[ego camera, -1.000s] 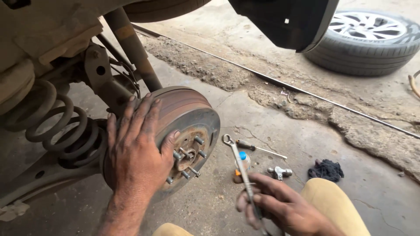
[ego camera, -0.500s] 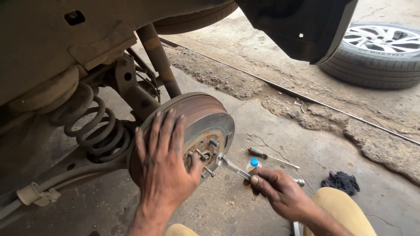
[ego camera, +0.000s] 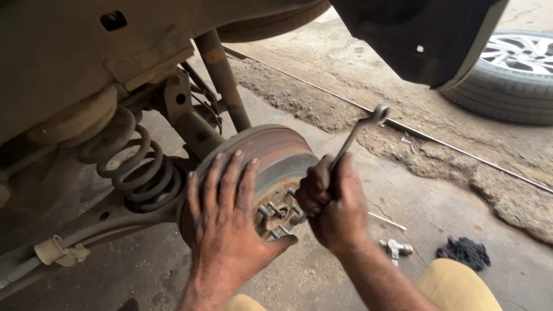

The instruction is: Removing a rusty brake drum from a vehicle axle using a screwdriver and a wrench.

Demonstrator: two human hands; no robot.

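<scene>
Pressing flat against the rusty brake drum [ego camera: 271, 155], the left hand [ego camera: 230, 224] lies open with its fingers spread up over the drum's face and rim and its thumb pointing toward the wheel studs [ego camera: 276, 214]. Just beside it on the thumb side, the right hand [ego camera: 331, 201] is closed in a fist around the shank of a metal spanner [ego camera: 360, 132], whose ring end rises clear above the knuckles, tilted away from the drum. The spanner's lower end is hidden inside the fist, so whether it touches the studs is hard to tell; it seems to sit right at them. Beyond the left hand's fingertips, a coil spring [ego camera: 135, 167] and a shock absorber [ego camera: 222, 80] stand under the car body. Past the right hand's wrist, on the concrete floor [ego camera: 449, 201], lie a small metal fitting [ego camera: 394, 249] and, further out, a dark rag [ego camera: 466, 252]. Well apart from both hands, far beyond the spanner's ring, a removed wheel [ego camera: 510, 72] lies on the ground.
</scene>
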